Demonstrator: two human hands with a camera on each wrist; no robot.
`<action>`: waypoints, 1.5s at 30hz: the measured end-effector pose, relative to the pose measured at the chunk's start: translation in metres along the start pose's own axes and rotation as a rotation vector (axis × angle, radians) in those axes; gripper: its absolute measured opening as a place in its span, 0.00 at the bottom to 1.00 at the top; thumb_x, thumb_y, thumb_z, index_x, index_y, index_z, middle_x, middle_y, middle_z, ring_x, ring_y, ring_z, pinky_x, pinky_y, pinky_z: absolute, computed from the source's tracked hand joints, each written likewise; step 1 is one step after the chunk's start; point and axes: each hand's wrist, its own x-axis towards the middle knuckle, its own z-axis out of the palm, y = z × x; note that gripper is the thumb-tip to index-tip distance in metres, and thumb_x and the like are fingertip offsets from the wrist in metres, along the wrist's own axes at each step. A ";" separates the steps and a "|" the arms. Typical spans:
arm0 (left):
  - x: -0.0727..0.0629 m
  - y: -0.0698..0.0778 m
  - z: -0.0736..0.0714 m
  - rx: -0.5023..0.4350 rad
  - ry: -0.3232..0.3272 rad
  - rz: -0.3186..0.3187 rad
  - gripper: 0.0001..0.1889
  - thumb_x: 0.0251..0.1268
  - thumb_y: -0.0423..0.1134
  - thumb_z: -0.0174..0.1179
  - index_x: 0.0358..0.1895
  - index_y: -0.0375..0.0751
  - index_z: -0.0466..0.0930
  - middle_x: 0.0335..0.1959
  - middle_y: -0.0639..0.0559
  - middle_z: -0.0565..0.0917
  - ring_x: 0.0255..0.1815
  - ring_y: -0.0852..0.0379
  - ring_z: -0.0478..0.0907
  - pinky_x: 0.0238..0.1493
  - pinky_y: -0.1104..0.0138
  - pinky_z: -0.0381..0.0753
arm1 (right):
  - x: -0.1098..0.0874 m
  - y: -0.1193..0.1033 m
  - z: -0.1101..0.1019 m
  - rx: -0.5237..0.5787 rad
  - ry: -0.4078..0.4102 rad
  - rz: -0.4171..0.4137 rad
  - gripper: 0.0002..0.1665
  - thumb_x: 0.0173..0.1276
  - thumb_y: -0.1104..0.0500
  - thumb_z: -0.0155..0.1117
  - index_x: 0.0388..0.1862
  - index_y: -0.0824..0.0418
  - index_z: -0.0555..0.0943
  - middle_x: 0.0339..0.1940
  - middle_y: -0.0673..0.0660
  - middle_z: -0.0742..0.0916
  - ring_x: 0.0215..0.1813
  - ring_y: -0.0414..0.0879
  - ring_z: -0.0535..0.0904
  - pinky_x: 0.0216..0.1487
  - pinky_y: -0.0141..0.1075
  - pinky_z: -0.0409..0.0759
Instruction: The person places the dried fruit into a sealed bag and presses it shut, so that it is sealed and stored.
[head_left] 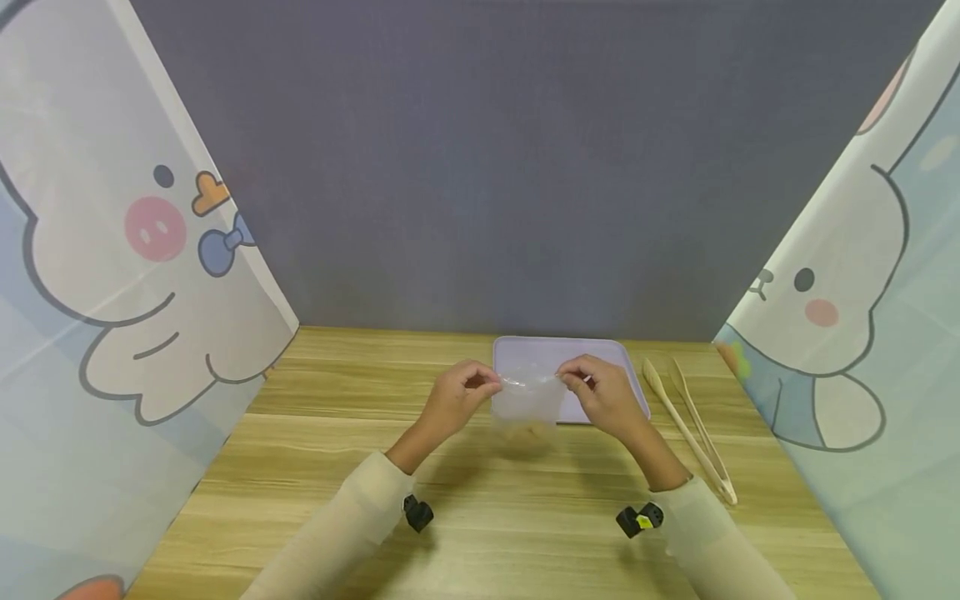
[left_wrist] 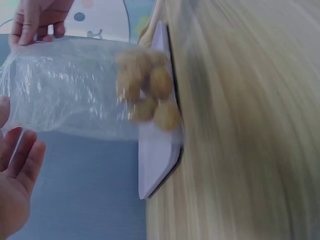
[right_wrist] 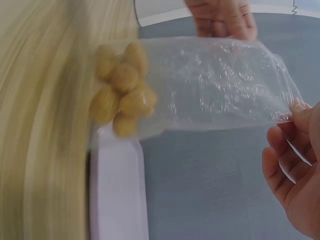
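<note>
In the head view, a clear plastic bag (head_left: pixel 529 398) hangs upright between the two hands. My left hand (head_left: pixel 459 397) pinches its top left corner, and my right hand (head_left: pixel 603 398) pinches its top right corner. Through the film, several round brown pieces (right_wrist: pixel 122 95) show bunched at the bottom of the bag; their exact kind I cannot tell. A pale lilac tray (head_left: pixel 543 347) stands behind the bag, partly covered by it and by the right hand. In the left wrist view, the brown pieces (left_wrist: pixel 160 82) appear in front of the tray.
Light wooden tongs (head_left: pixel 724 487) lie on the table to the right of the tray. The wood-grain table (head_left: pixel 322 475) meets a grey back panel (head_left: pixel 480 167). Cartoon-printed cloths stand along the left and right sides.
</note>
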 end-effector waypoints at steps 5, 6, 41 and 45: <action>0.005 0.005 -0.006 0.003 0.061 0.034 0.03 0.63 0.40 0.71 0.36 0.47 0.87 0.35 0.53 0.87 0.38 0.58 0.85 0.41 0.69 0.85 | -0.004 0.007 0.003 0.045 0.000 0.031 0.08 0.66 0.70 0.69 0.38 0.59 0.88 0.28 0.51 0.87 0.29 0.31 0.77 0.27 0.29 0.77; 0.006 0.007 -0.007 0.007 0.069 0.038 0.03 0.63 0.40 0.72 0.35 0.47 0.87 0.34 0.53 0.87 0.38 0.58 0.85 0.40 0.69 0.85 | -0.005 0.008 0.004 0.054 -0.001 0.035 0.08 0.67 0.70 0.68 0.40 0.59 0.88 0.28 0.51 0.87 0.29 0.31 0.77 0.27 0.29 0.77; 0.018 0.027 -0.017 -0.099 0.149 0.021 0.04 0.63 0.39 0.72 0.35 0.43 0.88 0.33 0.48 0.89 0.30 0.62 0.83 0.31 0.69 0.85 | -0.064 0.035 0.065 -0.034 -0.414 0.203 0.05 0.68 0.59 0.70 0.32 0.56 0.89 0.29 0.47 0.90 0.31 0.32 0.80 0.34 0.29 0.79; 0.018 0.027 -0.023 -0.125 0.160 0.015 0.04 0.62 0.37 0.72 0.35 0.41 0.88 0.33 0.47 0.89 0.29 0.62 0.83 0.30 0.68 0.85 | -0.063 0.035 0.061 -0.071 -0.369 0.188 0.06 0.68 0.59 0.71 0.29 0.54 0.89 0.28 0.46 0.91 0.30 0.31 0.80 0.34 0.30 0.79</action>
